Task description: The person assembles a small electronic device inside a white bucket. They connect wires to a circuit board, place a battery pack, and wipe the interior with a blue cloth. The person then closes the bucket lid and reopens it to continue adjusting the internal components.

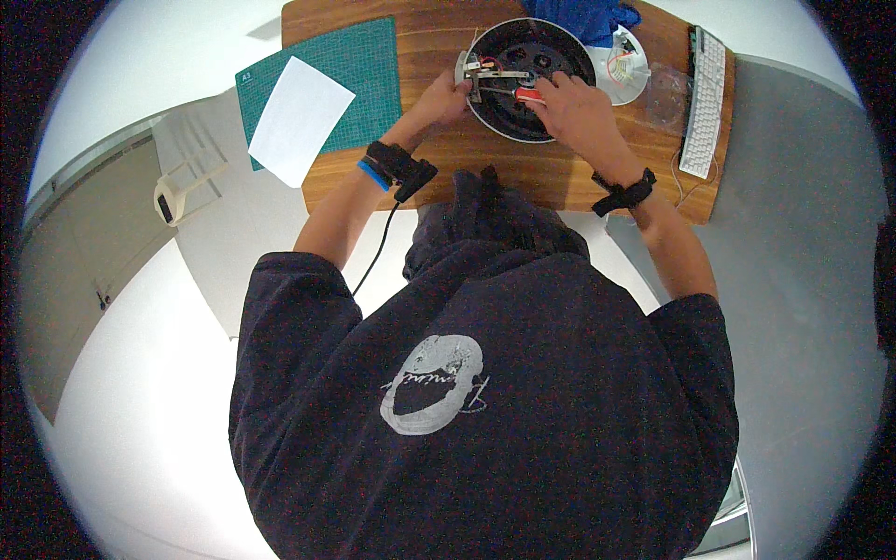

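A round, black-lined appliance housing [511, 126] with a pale rim lies on the wooden table in front of me. My left hand [446, 101] grips its left side, next to a metal bracket [502, 74] with small wires and parts on it. In my right hand [577, 114], over the housing's right half, is a screwdriver [528, 95] with a red handle. Its shaft points left toward the bracket; where the tip touches, I cannot make out.
To the left, a white sheet of paper [301, 121] overlaps a green cutting mat [371, 75]. Right of the housing lie a white round part [627, 86] with wires, a clear plastic bag [665, 101] and a white keyboard [705, 105]. A blue cloth [588, 17] sits at the back.
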### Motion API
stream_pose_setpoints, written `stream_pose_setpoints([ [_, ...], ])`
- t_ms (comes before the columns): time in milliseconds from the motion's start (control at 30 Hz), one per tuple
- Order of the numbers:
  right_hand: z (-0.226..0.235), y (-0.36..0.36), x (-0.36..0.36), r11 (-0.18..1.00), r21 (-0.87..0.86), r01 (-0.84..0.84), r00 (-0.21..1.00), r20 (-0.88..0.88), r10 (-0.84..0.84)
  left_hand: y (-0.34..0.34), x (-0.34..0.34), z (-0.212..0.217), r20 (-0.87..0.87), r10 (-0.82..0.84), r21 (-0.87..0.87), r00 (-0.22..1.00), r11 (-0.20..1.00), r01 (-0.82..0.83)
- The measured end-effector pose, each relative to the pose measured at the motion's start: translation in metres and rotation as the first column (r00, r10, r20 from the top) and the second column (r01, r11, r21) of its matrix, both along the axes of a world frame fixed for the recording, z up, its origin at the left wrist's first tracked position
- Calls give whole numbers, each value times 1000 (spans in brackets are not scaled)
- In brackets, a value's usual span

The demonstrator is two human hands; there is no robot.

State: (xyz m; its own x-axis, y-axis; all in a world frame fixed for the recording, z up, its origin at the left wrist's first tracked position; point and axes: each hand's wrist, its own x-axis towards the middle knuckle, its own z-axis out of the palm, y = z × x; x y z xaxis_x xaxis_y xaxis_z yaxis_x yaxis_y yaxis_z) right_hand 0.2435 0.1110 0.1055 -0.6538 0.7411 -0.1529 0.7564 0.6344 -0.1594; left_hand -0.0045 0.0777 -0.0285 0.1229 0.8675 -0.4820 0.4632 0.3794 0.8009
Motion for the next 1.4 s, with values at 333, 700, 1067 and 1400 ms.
stream_pose_setpoints([
  [333,-20,3,14,990,132,-43,996,-71,53,2,4,-12,-10,7,-82,1000,997,-8],
  [700,-15,10,13,978,167,-126,986,-85,141,-2,0,-37,6,-3,19,1000,1000,3],
  [1067,-14,31,6,980,-196,-25,995,-104,5,0,3,-7,-65,-17,4,998,1000,17],
  [1400,-27,48,26,968,-138,-210,973,-126,193,7,6,28,48,-41,-76,998,996,45],
])
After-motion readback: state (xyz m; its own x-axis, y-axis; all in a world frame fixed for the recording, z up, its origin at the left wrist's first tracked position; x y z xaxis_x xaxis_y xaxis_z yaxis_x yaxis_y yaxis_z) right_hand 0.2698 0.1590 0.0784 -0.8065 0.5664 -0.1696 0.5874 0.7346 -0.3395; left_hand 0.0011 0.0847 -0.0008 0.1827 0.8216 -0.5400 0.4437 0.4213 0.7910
